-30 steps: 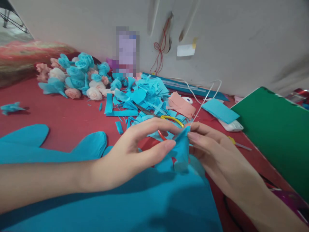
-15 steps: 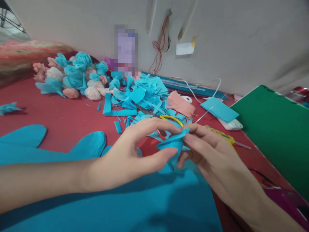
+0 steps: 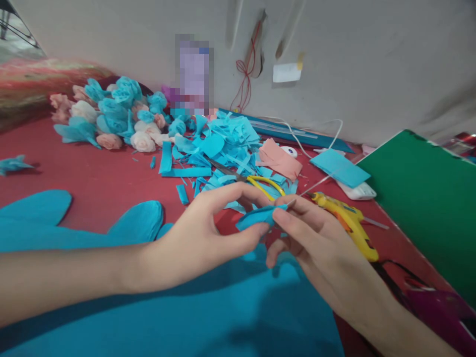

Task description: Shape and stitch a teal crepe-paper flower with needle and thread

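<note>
As the left hand [image 3: 189, 238] and right hand [image 3: 322, 240] pinch the paper [image 3: 256, 216], pull evenly — a hard tug could tear it.

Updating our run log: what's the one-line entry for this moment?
left hand: holding blue paper | right hand: pinching same paper | glue gun: beside right hand | scissors: among blue scraps
</note>
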Tool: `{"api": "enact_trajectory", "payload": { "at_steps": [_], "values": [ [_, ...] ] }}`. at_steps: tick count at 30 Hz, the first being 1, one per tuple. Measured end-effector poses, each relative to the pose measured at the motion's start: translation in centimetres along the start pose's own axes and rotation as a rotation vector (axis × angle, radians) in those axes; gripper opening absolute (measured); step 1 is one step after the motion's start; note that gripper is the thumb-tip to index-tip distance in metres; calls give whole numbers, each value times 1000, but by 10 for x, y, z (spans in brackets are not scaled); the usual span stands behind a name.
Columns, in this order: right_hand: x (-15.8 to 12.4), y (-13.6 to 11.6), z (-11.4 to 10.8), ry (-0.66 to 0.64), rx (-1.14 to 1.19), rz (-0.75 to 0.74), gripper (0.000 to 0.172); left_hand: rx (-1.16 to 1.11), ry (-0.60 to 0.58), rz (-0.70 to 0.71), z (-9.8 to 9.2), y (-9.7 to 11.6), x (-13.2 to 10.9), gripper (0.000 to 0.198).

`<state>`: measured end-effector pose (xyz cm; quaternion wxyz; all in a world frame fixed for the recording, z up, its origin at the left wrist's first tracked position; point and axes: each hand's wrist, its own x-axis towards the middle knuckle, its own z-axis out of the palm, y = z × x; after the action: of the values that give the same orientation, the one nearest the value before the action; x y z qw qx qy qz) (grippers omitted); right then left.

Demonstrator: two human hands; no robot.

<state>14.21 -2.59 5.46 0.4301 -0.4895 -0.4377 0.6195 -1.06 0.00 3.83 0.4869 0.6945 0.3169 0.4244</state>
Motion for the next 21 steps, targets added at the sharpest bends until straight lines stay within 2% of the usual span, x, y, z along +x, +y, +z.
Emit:
{"api": "enact_trajectory", "payload": {
  "at_steps": [4, 7, 12, 21],
  "values": [
    [-1, 0, -3, -27, -60, -3, 22, -139, -28, -133, 0, 1, -1, 11],
    [-2, 0, -4, -21, -147, -45, 21, -182, -36, -169, -1, 2, -2, 10],
    [0, 0, -5, 47, -230, -140, 19, -169, -15, -107, 0, 1, -1, 12],
    [-1, 3, -3, 80, -204, -127, 12, 7, 20, 33, 1, 0, -1, 15]
  ]
}}
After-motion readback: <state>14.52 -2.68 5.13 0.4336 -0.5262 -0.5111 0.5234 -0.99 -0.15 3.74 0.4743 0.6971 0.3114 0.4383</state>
